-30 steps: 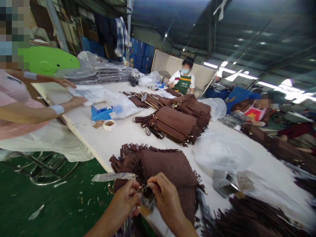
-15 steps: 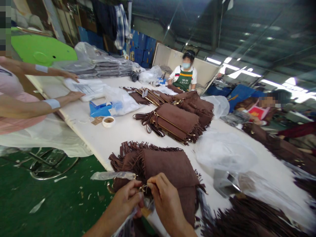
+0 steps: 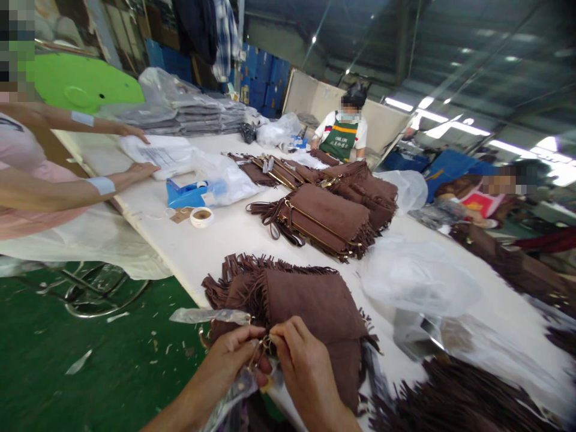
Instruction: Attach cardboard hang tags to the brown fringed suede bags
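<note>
A brown fringed suede-look bag lies at the near edge of the table. In front of it my left hand pinches a small gold metal clasp between thumb and fingers. My right hand meets it from the other side, its thumb and forefinger closed on the same clasp. How the clasp's parts join is too small to make out. Clear plastic film hangs below my left hand. A plastic-wrapped strip sticks out leftward from the bag by a gold fitting.
More brown fringed bags are piled mid-table. A blue tape dispenser and white tape roll stand at left. Plastic bags and a metal box lie at right. Co-workers surround the table; one person's hands touch a white packet.
Both hands stay together at the bag's near edge. My left fingers have shifted around the clasp, and more gold metal shows below them. The whole view has swung slightly.
</note>
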### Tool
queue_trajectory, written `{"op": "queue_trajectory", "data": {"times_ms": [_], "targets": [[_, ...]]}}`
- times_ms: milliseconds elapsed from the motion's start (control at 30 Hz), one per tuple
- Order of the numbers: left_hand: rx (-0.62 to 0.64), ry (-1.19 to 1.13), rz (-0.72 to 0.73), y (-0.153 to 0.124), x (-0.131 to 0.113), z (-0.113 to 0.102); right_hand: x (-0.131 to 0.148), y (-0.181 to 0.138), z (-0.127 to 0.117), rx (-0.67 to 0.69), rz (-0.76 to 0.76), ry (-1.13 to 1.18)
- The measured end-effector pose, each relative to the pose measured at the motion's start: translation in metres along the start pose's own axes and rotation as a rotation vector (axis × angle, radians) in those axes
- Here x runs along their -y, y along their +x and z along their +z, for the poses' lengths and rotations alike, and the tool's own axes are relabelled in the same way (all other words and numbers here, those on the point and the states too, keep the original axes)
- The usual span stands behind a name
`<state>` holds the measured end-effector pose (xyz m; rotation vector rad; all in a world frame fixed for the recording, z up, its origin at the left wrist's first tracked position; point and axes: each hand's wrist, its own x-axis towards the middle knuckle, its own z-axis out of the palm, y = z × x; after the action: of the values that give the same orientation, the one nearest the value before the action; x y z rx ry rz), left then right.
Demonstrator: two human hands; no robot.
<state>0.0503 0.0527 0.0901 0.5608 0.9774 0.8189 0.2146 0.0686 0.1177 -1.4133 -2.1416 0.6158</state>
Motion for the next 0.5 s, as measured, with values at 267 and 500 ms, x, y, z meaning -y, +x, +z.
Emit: {"op": "queue_trajectory", "data": {"times_ms": [267,500], "targets": [[-0.033,0.079,0.017,0.009,0.003,-0.001,-0.005,-0.001,0.003,0.082,0.054,0.043],[-0.191,0.307,0.206,0.01,0.016,-0.014,-0.004,0.0,0.0,0.158,0.044,0.036]]}}
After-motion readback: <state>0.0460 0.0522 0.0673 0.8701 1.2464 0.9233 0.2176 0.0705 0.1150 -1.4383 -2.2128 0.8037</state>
